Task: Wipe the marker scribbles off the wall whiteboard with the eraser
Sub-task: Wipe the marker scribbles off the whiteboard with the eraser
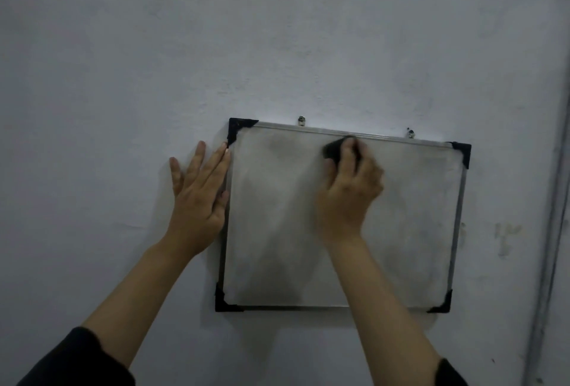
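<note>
Head view: person faces a pale wall, both forearms raised into frame from 6 o'clock.
Whiteboard: hangs on the wall, right of frame centre, slightly tilted, right side lower. Silver frame, black plastic corner caps.
Hangers: two small metal hooks on the wall, touching the board's top edge at about 11 and 1 o'clock of the board.
Board surface: grey smeared marker haze, darkest near the 11 o'clock area and toward the 7 o'clock corner. No crisp scribble lines readable.
Eraser: dark block, flat against the board just under the top rail, roughly 12 o'clock of the board. Motion-blurred.
Right hand: fingers and thumb curled round the eraser, gripping it from below and pressing it to the board. Hand blurred as well.
Left hand: flat on the wall at 9 o'clock of the board, fingers straight and spread, pointing up. Index finger and thumb side touch the board's left frame edge, fingertip near the top-left corner cap.
Sleeves: dark, pushed back on both arms, at the bottom edge of frame.
Pipe: grey vertical conduit on the wall at 3 o'clock, well apart from the board.
</note>
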